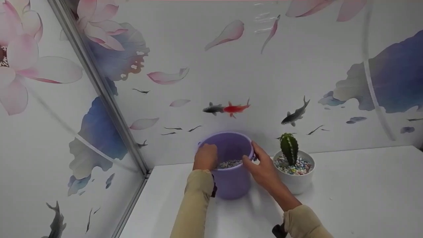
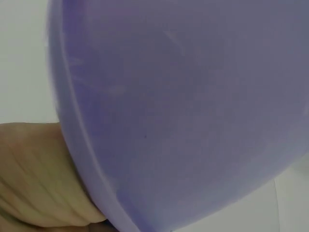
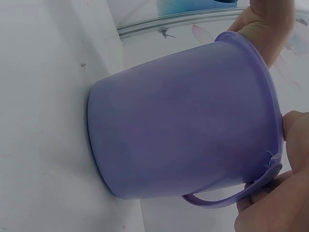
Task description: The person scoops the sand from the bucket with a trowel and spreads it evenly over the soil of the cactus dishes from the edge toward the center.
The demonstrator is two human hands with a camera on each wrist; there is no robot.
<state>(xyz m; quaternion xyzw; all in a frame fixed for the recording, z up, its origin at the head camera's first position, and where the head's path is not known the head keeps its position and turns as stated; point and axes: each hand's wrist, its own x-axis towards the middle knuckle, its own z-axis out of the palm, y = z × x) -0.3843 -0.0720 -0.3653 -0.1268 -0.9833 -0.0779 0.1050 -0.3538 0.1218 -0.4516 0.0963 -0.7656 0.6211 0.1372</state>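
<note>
A purple plastic bucket (image 1: 233, 186) stands upright on the white table, with small pale gravel (image 1: 230, 163) visible inside it. My left hand (image 1: 206, 156) reaches over the rim on the left; its fingers are hidden inside the bucket. In the left wrist view, that hand (image 2: 38, 176) shows beside the rim, and the bucket's outer wall (image 2: 183, 96) fills most of the picture. On the right side, my right hand (image 1: 264, 167) grips the rim between thumb and fingers. The right wrist view shows its fingers by the purple handle (image 3: 217, 200), which hangs along the bucket's side.
Close to the right forearm, a white pot (image 1: 295, 181) holds a green cactus (image 1: 289, 148) among multicoloured pebbles (image 1: 299, 168). White panels printed with flowers and fish rise behind the table (image 1: 363, 191). A metal strip (image 1: 102, 89) joins the panels at the left.
</note>
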